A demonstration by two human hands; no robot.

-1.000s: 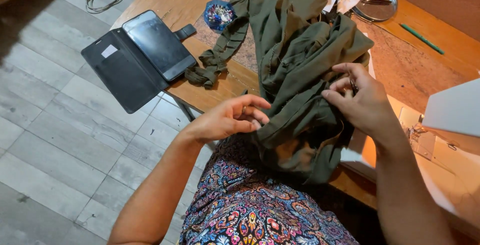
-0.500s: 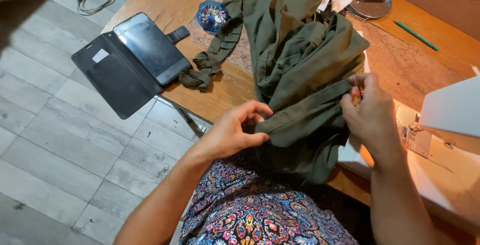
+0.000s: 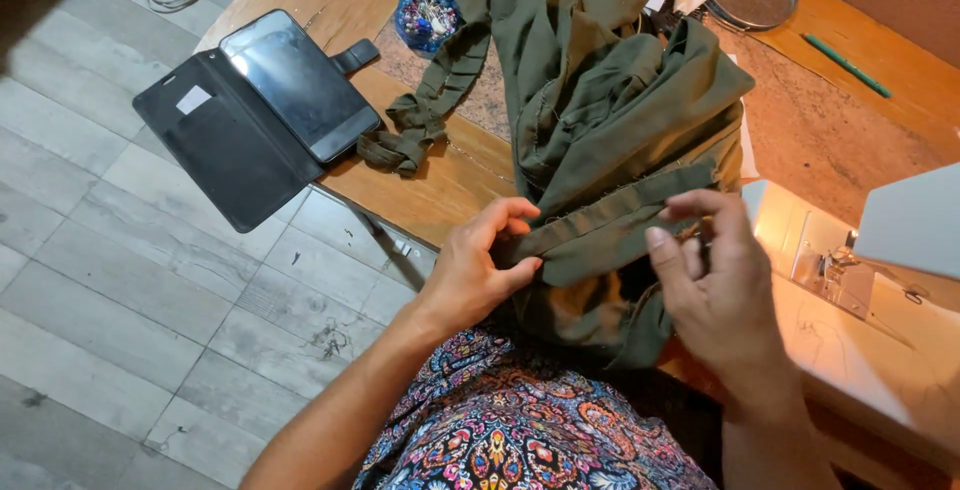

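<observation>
Looking down from my head camera, I see my left hand [image 3: 478,272] pinching one end of a folded band of olive-green fabric [image 3: 610,140], thumb below and fingers [image 3: 510,212] curled over the top. A second ago this hand hovered loosely near the cloth; it has since closed on the band. My right hand [image 3: 715,285] has shifted lower and nearer my body, and its thumb and fingertips now press together on the band's other end, so the strip [image 3: 600,235] runs taut between both hands, just above my patterned lap. The rest of the garment is heaped up the wooden bench [image 3: 440,195] away from me. The change suggests I have found the edge I wanted and am straightening it. To the left, an open black phone case [image 3: 255,115] overhangs the bench edge, beside a loose twisted strip of the same cloth [image 3: 425,115] and a small blue dish of pins [image 3: 427,18]. At far right stands the white sewing machine [image 3: 900,250].
</observation>
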